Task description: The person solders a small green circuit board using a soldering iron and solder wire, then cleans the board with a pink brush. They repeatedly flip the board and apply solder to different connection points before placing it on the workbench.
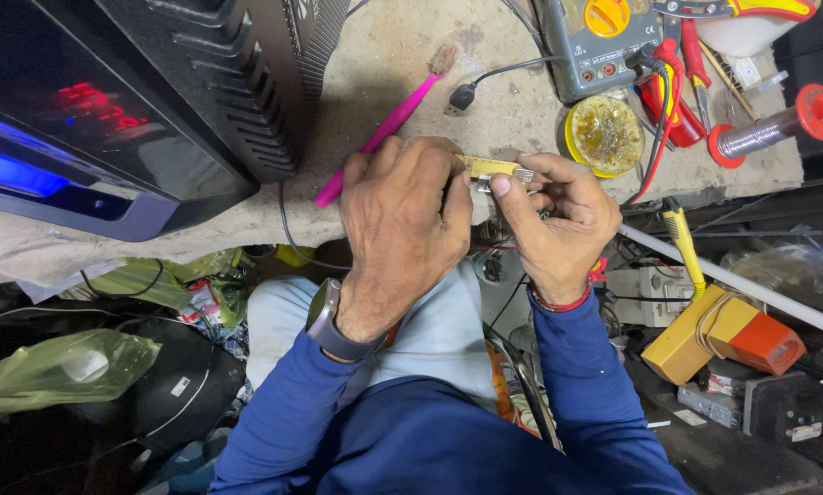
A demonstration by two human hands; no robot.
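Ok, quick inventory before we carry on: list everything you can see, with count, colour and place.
small circuit board: one, yellowish, held between both hands at the bench edge
toothbrush: one, pink, on the bench left of the hands
multimeter: one, grey with yellow dial, top right
flux tin: one, yellow rim, below the multimeter
solder spool: one, red ends, far right
black appliance: one, red display lit, top left
yellow and orange box: one, lower right
green plastic bag: one, lower left
wristwatch: one, dark, left wrist
left hand: closed over the board's left end
right hand: pinching the board's right end
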